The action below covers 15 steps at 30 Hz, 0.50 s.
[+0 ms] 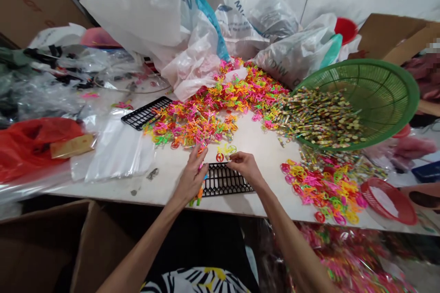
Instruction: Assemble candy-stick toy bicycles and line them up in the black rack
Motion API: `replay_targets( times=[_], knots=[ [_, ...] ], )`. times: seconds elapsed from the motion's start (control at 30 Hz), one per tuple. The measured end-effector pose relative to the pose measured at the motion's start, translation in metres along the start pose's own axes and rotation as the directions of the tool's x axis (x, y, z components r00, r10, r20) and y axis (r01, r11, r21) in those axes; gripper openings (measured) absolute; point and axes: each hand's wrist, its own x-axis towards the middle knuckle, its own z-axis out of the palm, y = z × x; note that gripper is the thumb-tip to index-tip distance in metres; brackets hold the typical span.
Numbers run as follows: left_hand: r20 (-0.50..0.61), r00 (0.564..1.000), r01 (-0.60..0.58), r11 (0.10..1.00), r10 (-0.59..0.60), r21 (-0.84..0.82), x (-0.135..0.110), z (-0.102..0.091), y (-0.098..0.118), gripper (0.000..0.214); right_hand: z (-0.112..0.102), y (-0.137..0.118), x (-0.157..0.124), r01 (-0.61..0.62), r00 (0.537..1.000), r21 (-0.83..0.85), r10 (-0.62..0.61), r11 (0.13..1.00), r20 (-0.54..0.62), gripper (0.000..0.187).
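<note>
A black slotted tray (225,185) lies at the front edge of the white table, with my hands at its two ends. My left hand (192,176) is closed at the tray's left end. Bright plastic pieces show at its fingertips and below its palm, in pink, orange, blue and green. Over the tray's far edge, my right hand (245,167) has thumb and fingers pinched together; whatever is between them is too small to make out. Just beyond the tray lie a few yellow and red plastic pieces (226,150), close to the right fingertips.
A big heap of colourful plastic pieces (209,114) spreads behind my hands. On the right, a green basket (385,100) tips out small patterned sticks (326,119). Another heap (323,187) lies near a red basket (388,201). A second black tray (146,112) and clear bags (117,146) are left.
</note>
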Motion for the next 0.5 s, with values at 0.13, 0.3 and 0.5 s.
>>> replay_targets(
  times=[0.13, 0.3, 0.5],
  knots=[
    [0.02, 1.0, 0.003, 1.0, -0.003, 0.025, 0.0, -0.001, 0.003, 0.045, 0.024, 0.004, -0.006, -0.105, 0.994, 0.414, 0.111, 0.904, 0.011, 0.026],
    [0.026, 0.999, 0.028, 0.999, -0.029, 0.021, 0.0, -0.002, 0.004, 0.045, 0.05, -0.003, 0.001, 0.011, 0.999, 0.264, 0.002, 0.965, -0.047, 0.017],
    [0.035, 0.998, 0.047, 0.999, -0.048, 0.015, -0.001, -0.002, 0.004, 0.046, 0.051, -0.004, 0.005, -0.025, 0.997, 0.266, 0.005, 0.964, 0.074, 0.017]
  ],
)
